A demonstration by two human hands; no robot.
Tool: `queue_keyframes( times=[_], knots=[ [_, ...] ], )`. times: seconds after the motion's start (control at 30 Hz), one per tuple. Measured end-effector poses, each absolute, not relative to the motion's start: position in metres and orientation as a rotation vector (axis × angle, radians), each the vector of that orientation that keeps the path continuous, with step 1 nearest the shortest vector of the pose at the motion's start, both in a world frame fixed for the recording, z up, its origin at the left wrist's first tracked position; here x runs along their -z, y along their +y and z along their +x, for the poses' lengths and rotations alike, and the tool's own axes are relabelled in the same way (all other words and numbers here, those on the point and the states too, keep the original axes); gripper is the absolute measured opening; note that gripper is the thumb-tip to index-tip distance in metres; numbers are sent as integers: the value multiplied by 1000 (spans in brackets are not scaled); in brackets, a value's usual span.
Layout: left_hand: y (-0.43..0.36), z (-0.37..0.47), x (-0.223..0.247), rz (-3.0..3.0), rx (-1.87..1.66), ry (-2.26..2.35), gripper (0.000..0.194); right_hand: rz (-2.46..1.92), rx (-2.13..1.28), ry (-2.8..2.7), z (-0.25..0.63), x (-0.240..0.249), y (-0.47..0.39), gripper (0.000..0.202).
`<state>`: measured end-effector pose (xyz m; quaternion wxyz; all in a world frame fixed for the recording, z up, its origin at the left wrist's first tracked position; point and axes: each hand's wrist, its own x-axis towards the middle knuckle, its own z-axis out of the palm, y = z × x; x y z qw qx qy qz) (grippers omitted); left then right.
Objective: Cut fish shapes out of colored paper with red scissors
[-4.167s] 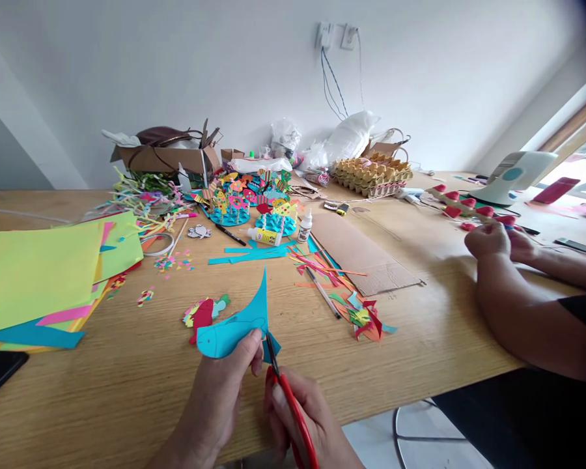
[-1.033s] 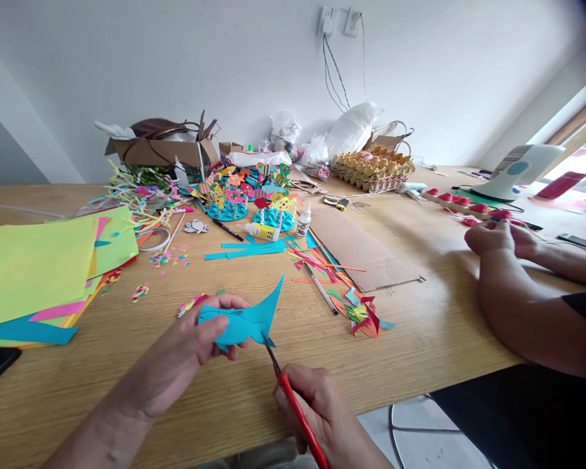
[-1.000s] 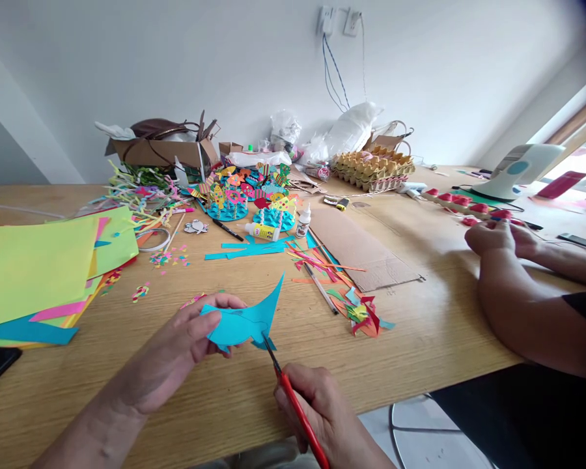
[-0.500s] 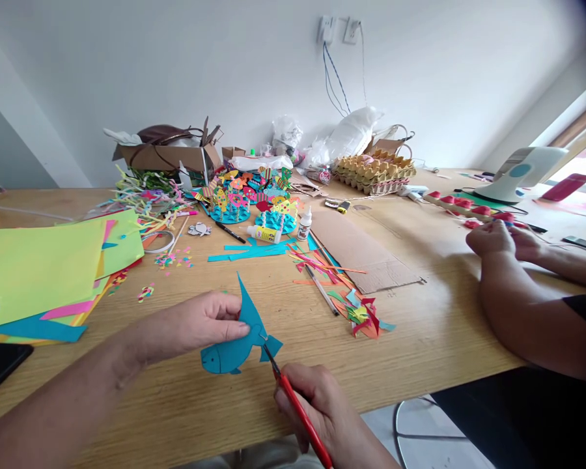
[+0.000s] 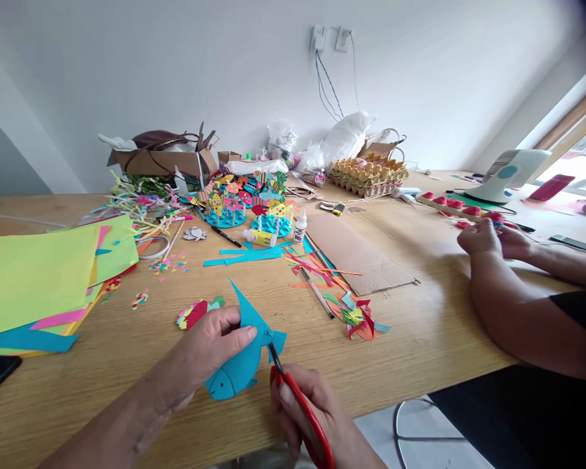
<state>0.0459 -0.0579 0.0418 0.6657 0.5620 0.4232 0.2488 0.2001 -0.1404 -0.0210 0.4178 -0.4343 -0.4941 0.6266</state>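
Observation:
Pinched in my left hand [image 5: 217,342] is a blue paper fish [image 5: 234,372] with an eye and a gill line drawn on it; a pointed strip of spare paper rises from its upper side. My right hand [image 5: 307,407] grips red-handled scissors [image 5: 306,417], whose dark blades meet the paper beside the fish's tail [image 5: 279,342]. Behind my left hand, a small pile of coloured paper cutouts [image 5: 195,314] lies on the table, partly hidden by the hand.
Coloured paper sheets [image 5: 34,273] lie at left. Paper scraps [image 5: 359,316], a pen [image 5: 316,293] and a cardboard sheet [image 5: 356,251] are ahead on the right. Glue bottles [image 5: 299,227] stand near finished fish crafts [image 5: 271,218]. Another person's hands [image 5: 483,241] work at right by a red-painted egg-carton strip [image 5: 454,205].
My left hand has shifted and turned the fish so its head points lower. The scissor handles have spread wider apart. The pile of cutouts behind my left hand has come into view.

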Motion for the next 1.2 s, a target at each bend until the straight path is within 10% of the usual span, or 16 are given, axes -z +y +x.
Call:
queue_keyframes(
  times=[1.2],
  knots=[
    [-78, 61, -27, 1014, -659, 871, 24, -1020, -1496, -1272, 189, 27, -147, 55]
  ],
)
